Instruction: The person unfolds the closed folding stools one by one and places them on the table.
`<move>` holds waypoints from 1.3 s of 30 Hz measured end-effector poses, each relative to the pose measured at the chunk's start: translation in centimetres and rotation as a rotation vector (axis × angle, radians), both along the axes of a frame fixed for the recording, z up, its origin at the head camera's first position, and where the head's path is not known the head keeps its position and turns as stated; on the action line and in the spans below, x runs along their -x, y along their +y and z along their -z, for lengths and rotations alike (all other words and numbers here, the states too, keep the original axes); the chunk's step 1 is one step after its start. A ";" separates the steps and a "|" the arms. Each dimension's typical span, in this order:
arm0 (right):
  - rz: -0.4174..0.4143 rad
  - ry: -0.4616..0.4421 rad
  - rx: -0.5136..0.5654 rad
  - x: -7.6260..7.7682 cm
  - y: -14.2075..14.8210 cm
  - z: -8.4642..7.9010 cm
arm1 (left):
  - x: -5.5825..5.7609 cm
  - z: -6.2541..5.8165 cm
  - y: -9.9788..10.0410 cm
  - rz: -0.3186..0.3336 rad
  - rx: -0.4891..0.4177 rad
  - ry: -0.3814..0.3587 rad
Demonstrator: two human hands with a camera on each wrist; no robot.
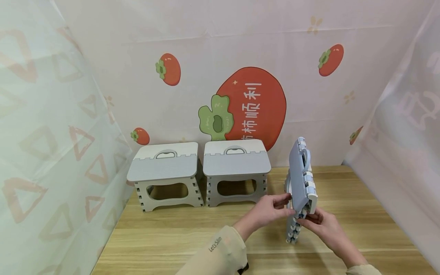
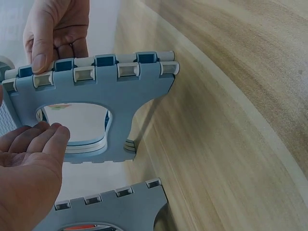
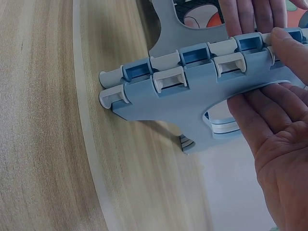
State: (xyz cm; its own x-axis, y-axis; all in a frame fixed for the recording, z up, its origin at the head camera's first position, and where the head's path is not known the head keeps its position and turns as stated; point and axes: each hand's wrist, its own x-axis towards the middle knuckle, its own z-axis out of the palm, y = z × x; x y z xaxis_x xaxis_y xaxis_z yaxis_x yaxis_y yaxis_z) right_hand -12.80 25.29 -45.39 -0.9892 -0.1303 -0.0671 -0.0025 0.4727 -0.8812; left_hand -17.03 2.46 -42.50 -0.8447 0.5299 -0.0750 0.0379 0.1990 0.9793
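A folding step stool (image 1: 299, 187) in grey-blue and white stands on edge at the right, its seat panels folded together and its legs close to the table. My left hand (image 1: 275, 208) holds its left side, fingers by the leg's oval opening in the left wrist view. From the other side, my right hand (image 1: 324, 227) pinches the leg's hinged edge. In the right wrist view, the thumb of that hand (image 3: 284, 139) lies on the hinges and its fingers reach under the panel. The far faces of the stool are hidden.
Two opened stools stand side by side at the back of the wooden table (image 1: 172, 240): a left stool (image 1: 163, 170) and a middle stool (image 1: 237, 164). Behind them hangs a pale cloth (image 1: 292, 34) printed with persimmons. More printed cloth closes off both sides.
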 end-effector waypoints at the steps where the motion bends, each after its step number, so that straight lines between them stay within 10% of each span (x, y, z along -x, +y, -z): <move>1: 0.000 0.001 -0.001 0.0 0.0 0.0 | -0.1 0.1 0.0 0.001 -0.003 -0.003; 39: 0.021 -0.010 0.009 -0.1 0.1 0.2 | -1.1 2.2 1.4 0.014 0.091 0.124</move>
State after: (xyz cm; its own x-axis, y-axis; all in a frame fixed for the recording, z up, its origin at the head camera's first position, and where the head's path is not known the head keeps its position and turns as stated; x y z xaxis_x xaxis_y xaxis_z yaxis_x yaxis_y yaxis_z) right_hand -12.69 25.38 -45.55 -0.9910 -0.1101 -0.0758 0.0161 0.4645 -0.8855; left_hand -15.94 3.85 -44.75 -0.8432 0.5373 -0.0187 0.1607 0.2852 0.9449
